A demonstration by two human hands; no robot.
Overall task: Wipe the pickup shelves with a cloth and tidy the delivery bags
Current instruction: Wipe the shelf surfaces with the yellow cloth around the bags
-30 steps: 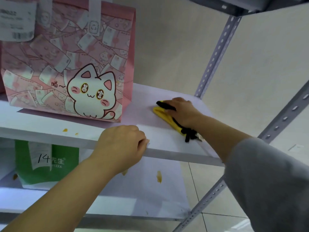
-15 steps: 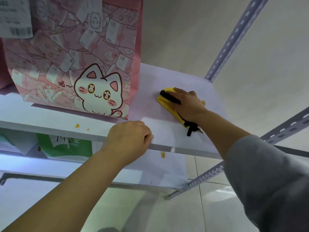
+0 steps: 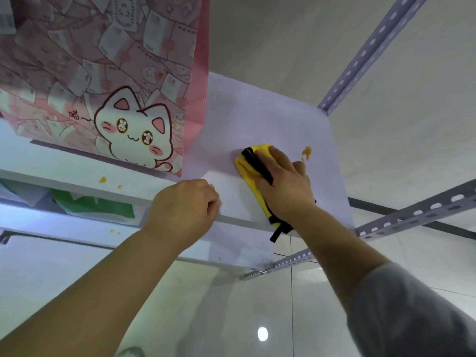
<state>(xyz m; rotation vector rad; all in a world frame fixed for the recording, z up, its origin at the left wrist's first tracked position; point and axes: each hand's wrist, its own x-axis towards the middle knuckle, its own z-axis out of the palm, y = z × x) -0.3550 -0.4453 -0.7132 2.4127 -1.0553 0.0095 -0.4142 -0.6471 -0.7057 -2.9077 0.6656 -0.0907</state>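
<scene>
My right hand (image 3: 282, 182) presses a yellow cloth with black trim (image 3: 248, 168) flat on the white upper shelf (image 3: 257, 119), just right of a pink delivery bag with a white cat (image 3: 108, 81). An orange stain (image 3: 306, 152) lies right of my fingers. My left hand (image 3: 183, 208) is curled over the shelf's front edge, fingers closed on it. Two small orange spots (image 3: 103, 179) sit near that edge, below the bag.
A green delivery bag (image 3: 95, 206) stands on the lower shelf (image 3: 77, 228), which has small orange spots (image 3: 114, 231). Perforated metal uprights (image 3: 371, 50) and a cross rail (image 3: 417, 215) frame the rack on the right. Glossy floor tiles lie below.
The view has tilted further down over the shelf. My right hand and the cloth moved nearer the front edge, uncovering the orange stain to their right. My left hand stays on the edge.
</scene>
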